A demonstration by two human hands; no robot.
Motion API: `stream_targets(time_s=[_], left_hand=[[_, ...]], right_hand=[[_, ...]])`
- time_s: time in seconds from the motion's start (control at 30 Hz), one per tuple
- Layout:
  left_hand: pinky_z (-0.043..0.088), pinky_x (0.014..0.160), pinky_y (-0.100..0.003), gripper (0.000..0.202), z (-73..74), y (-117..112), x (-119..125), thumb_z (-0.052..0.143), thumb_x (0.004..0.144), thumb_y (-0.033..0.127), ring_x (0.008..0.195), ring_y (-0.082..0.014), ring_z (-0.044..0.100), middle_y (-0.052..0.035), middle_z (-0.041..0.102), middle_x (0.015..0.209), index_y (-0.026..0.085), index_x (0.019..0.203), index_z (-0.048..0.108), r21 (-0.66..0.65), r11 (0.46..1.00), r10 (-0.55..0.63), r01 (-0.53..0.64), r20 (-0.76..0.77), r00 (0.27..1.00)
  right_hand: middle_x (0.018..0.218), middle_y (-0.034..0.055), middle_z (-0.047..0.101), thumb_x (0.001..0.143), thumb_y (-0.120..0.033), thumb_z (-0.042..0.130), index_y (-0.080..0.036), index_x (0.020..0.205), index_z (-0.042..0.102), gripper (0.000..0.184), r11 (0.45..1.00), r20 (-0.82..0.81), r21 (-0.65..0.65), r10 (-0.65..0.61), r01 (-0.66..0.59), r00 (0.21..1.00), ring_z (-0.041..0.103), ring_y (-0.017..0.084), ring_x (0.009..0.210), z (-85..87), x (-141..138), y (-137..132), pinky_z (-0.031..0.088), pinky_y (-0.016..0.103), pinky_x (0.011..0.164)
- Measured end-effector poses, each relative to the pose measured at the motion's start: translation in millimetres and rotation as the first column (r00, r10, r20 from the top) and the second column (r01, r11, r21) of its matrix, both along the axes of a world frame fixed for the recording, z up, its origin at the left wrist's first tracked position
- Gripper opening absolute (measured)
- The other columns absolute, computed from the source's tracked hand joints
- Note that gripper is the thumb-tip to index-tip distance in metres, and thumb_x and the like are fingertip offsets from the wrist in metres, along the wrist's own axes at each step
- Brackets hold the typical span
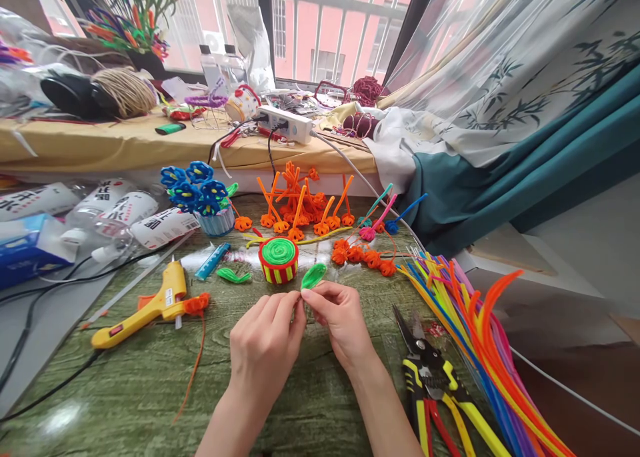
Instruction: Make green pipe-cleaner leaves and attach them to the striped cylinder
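Both my hands meet over the green wood-look table. My right hand (340, 317) pinches the lower end of a green pipe-cleaner leaf (314, 276) between thumb and fingers. My left hand (270, 334) is closed at the same end, its fingertips touching that base; the stem itself is hidden. Just beyond stands a small round pot (279, 260) of red and yellow pipe cleaner with a green spiral top. A second green leaf (233, 276) lies left of the pot, near a blue ruler piece (213, 261).
A yellow glue gun (155, 304) lies left, its cord running off. Yellow-black pliers (433, 377) and a bundle of coloured pipe cleaners (480, 337) are at right. Orange pipe-cleaner flowers (300, 207) and a blue flower pot (216, 221) stand behind. Plastic bottles (125, 214) lie at left.
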State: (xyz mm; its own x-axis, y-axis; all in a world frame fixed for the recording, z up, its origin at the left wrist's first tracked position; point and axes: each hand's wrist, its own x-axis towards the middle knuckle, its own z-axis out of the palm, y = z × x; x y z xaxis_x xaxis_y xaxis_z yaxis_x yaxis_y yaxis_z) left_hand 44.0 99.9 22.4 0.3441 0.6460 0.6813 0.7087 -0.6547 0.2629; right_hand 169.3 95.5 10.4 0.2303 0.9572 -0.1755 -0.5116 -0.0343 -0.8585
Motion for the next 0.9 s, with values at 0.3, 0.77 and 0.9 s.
stream_targets(time_s=[0.3,0.77,0.9], left_hand=[[0.048,0.058,-0.027,0.010,5.8,-1,-1,0.061,0.090,0.023,0.057,-0.0150,0.062,-0.0019,0.074,0.074,0.018,0.088,0.069,-0.330,0.942,0.035,0.065,0.287,0.957],[0.052,0.061,-0.026,0.021,3.8,11,-1,0.067,0.083,0.036,0.071,-0.0193,0.069,-0.0033,0.077,0.076,0.017,0.088,0.076,-0.693,0.565,0.145,0.446,0.617,0.774],[0.051,0.063,-0.025,0.018,5.6,11,-1,0.069,0.082,0.034,0.071,-0.0182,0.068,-0.0023,0.076,0.075,0.018,0.085,0.077,-0.692,0.525,0.167,0.496,0.655,0.737]], right_hand=[[0.047,-0.0060,0.053,0.057,-0.038,0.090,-0.016,0.061,0.072,0.028,0.999,-0.096,-0.047,0.009,-0.013,0.995,0.038,0.005,0.043,-0.5,1,1,0.025,0.020,0.042],[0.051,-0.0046,0.058,0.059,-0.038,0.090,-0.016,0.066,0.077,0.027,0.998,-0.132,-0.036,0.038,-0.043,0.991,0.034,0.005,0.044,-3.7,1,2,0.021,0.022,0.043],[0.052,-0.0051,0.059,0.061,-0.038,0.089,-0.017,0.067,0.077,0.024,0.998,-0.121,-0.021,0.055,-0.058,0.991,0.033,0.004,0.044,-5.2,3,1,0.023,0.022,0.044]])
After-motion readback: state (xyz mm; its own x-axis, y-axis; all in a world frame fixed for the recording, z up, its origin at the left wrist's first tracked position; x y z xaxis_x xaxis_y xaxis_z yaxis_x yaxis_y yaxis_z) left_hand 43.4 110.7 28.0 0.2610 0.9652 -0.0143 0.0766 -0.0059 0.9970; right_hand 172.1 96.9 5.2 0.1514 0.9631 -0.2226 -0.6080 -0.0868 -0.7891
